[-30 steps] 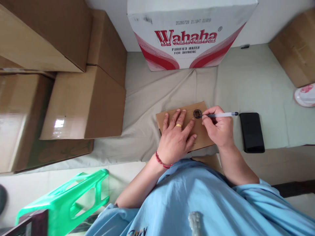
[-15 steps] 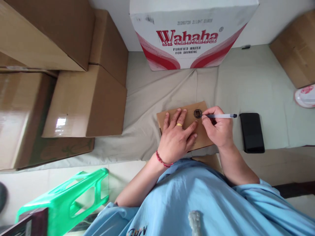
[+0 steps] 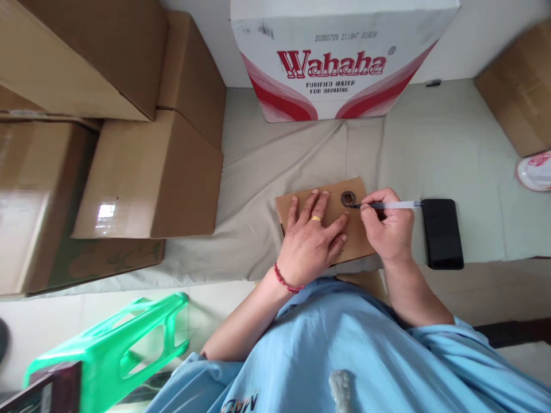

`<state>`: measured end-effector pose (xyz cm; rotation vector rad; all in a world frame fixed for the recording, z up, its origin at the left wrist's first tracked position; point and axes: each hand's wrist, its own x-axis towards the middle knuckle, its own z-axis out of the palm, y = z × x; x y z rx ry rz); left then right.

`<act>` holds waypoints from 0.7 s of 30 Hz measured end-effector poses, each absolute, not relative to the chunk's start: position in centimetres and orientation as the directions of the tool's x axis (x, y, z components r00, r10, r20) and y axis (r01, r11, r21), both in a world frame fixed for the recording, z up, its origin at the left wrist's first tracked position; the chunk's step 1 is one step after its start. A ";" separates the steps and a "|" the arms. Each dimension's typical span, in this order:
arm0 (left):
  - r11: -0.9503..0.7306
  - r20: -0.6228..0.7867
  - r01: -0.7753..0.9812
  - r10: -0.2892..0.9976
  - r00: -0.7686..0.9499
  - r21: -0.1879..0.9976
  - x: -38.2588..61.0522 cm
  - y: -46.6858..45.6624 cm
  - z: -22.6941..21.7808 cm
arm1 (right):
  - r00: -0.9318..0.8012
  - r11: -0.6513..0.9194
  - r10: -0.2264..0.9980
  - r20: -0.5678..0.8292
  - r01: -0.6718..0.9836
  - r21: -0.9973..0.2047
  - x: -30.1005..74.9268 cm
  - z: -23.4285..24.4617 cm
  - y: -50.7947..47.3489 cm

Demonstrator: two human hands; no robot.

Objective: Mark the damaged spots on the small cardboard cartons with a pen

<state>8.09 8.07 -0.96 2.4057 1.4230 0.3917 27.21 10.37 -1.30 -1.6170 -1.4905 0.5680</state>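
Note:
My left hand (image 3: 313, 235), with a gold ring and a red bracelet, lies flat with spread fingers on a small piece of brown cardboard (image 3: 359, 244). A pen (image 3: 398, 205) with a pale, clear barrel is pinched in my right hand (image 3: 390, 226), over the cardboard's right side. The pen's tip points left at a dark ring-shaped mark (image 3: 348, 199) with a squarish middle, near the cardboard's upper right corner. I cannot tell whether the mark is drawn or a separate round piece. My left forefinger rests just below it.
A black phone (image 3: 443, 234) lies right of my right hand on the grey cloth (image 3: 258, 189). Behind stands a white and red water carton (image 3: 336, 63). Brown boxes (image 3: 146, 172) are stacked at left. A green plastic stool (image 3: 107, 344) stands on the floor.
My right hand and the pen have shifted slightly to the right, and the tip has moved to the mark's lower right. My left hand stays in place on the cardboard.

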 end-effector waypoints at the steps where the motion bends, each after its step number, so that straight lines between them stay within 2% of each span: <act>1: -0.452 0.072 0.794 0.882 0.465 0.407 8.1 8.1 -0.9 | 0.196 0.064 0.957 0.214 0.578 -0.813 27.2 -1.4 10.4; 15: -0.450 0.076 0.786 0.882 0.465 0.424 8.0 8.1 -0.8 | 0.284 0.013 0.937 0.200 0.548 -0.837 27.6 -2.5 10.4; 21: -0.440 0.075 0.787 0.887 0.455 0.432 8.1 8.1 -0.9 | 0.245 0.055 0.947 0.209 0.518 -0.854 27.6 -2.8 10.4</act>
